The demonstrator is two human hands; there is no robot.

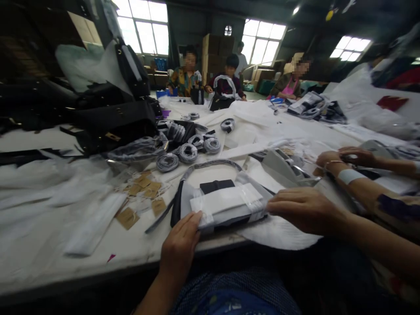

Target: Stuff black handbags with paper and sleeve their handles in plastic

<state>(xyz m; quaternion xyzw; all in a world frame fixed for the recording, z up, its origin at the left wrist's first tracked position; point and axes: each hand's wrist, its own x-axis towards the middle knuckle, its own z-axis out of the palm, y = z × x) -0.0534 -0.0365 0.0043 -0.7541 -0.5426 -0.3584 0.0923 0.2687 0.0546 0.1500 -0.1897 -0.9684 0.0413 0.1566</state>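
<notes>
The paper-wrapped black bag (226,203) lies at the table's near edge, long axis running left to right, with the left hand (181,249) pinching its near-left corner and the right hand (303,209) pressing flat, fingers spread, on its right end.

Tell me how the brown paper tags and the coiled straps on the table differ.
The brown paper tags are flat, tan cards scattered loosely; the coiled straps are grey, rolled into round bundles. The tags lie nearer the left hand; the straps sit farther back, by the black bags. Both rest on the white table, untouched by either hand.
</notes>
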